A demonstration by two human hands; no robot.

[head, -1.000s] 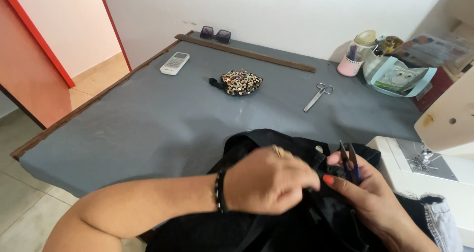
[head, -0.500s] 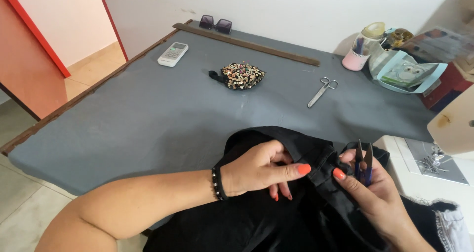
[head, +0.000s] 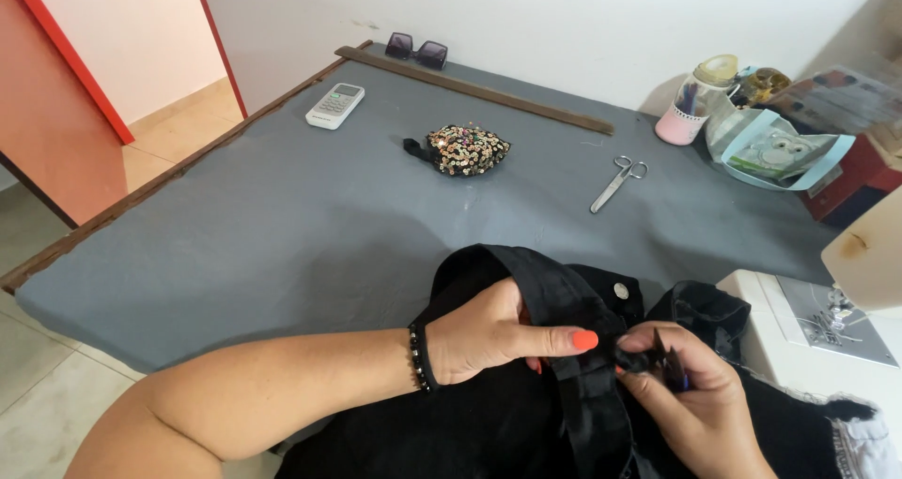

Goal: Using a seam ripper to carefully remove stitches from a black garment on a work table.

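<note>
Closest to me, the left hand lies on the black garment, thumb stretched out along a folded band of the cloth and pressing it flat, the other fingers curled beneath. Just beside it the right hand pinches the end of that same band between thumb and fingertips, and a small dark snipping tool pokes up out of the grip. I cannot tell whether its blades stand apart or closed.

The garment is bunched at the near edge of the grey table, spilling toward the white sewing machine at the right.

The risk I see is at that pinch. The left thumb's tip sits almost touching the tool, so a slip of the blades could nick it. Black cloth on black cloth hides the seam, and a careless snip could cut the fabric instead of a thread. The heap also hangs partly off the table's edge and could slide down if both hands let go.

Farther off lie a pair of scissors, a sequinned piece, a remote control, sunglasses and a pink cup by the wall, all well apart from the hands.
</note>
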